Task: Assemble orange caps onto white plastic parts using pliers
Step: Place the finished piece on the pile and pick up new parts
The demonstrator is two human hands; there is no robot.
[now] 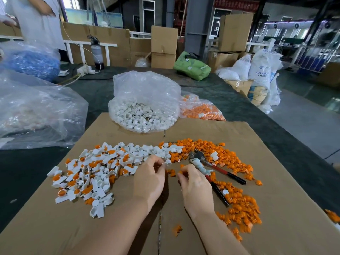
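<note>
Two bare hands work over a cardboard sheet (pixel 184 236).

Left hand (pixel 149 178) pinches a white part (pixel 167 162); right hand (pixel 195 184) pinches an orange cap (pixel 181 172), ready for joining. Pliers (pixel 211 169) lie right of the hands, within reach.

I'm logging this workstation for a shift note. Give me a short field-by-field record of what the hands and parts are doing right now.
left hand: left hand pinches a white plastic part
right hand: right hand pinches an orange cap
pliers: pliers lie on the cardboard, not held
finished pile: assembled pieces on the left
loose caps: orange caps on the right
supply: bag of white parts, bag of orange caps behind
</note>
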